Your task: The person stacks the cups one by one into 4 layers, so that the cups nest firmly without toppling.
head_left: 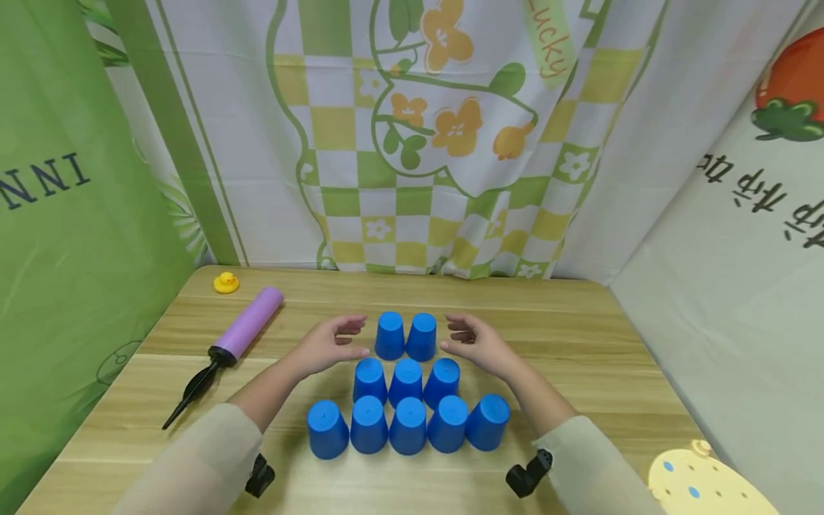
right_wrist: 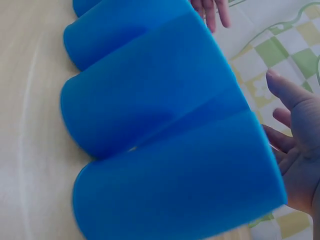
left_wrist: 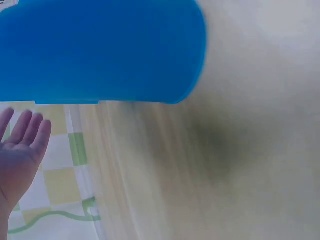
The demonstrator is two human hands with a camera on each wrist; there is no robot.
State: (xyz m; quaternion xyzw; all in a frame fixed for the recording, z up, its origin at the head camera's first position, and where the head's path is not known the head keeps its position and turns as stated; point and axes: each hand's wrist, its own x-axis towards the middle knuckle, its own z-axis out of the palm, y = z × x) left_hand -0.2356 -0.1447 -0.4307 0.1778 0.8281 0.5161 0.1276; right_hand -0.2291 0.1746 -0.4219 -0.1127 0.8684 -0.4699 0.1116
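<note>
Two blue cups (head_left: 405, 336) stand upside down side by side at the back of the cup group. To their left is my left hand (head_left: 331, 345), fingers slightly bent and thumb toward the cups, with a small gap. On the other side my right hand (head_left: 478, 347) mirrors it, also just apart from the cups. Nothing is held in either palm. Nearer to me are a row of three blue cups (head_left: 407, 380) and a longer front row of several blue cups (head_left: 408, 427). One front cup (left_wrist: 110, 50) fills the top of the left wrist view.
On the left of the wooden table (head_left: 566, 322) lies a purple hand pump (head_left: 254, 323) with a black nozzle. A yellow rubber duck (head_left: 226, 283) sits at the back left corner. A patterned curtain (head_left: 412, 214) hangs behind, and a pale yellow dotted shape (head_left: 702, 483) shows at lower right.
</note>
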